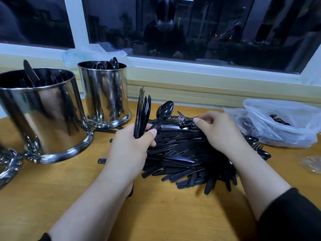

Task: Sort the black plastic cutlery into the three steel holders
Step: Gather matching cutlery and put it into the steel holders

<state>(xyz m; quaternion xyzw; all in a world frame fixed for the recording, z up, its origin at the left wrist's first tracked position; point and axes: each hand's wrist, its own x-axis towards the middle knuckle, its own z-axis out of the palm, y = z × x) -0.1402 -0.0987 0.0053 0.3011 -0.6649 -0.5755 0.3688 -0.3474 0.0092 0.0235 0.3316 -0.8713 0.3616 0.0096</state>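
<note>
Black plastic cutlery lies in a loose pile [184, 153] at the middle of the wooden table [156, 214], mostly knives with handles pointing toward the person, with a few forks at the far edge. The pieces are glossy black throughout.

Left hand [132, 146]: curled round an upright bundle of forks [142, 115], tines up, with a single spoon [163, 113] pinned under the thumb, bowl tilted away. Right hand [218, 131]: fingers bent at the far edge of the pile, fingertips pinching a fork [184, 120] there.

Containers:
- Nearer steel holder [43, 115], left of the pile: holds knives, one blade standing above the rim; further contents dark and hard to tell.
- Farther steel holder [106, 94], just beside the window ledge: holds spoons, bowls showing above the rim.
- Third steel holder [7, 164]: only a rim part shows at the left edge; contents cannot be told.
- Clear plastic bag [284, 122], right of the pile: a few black pieces inside, with a fork and spoons lying just outside it on the table.

A second crumpled plastic bag [93, 53] rests on the window ledge [191, 73] behind the farther holder. The dark window [191, 23] reflects the room.
</note>
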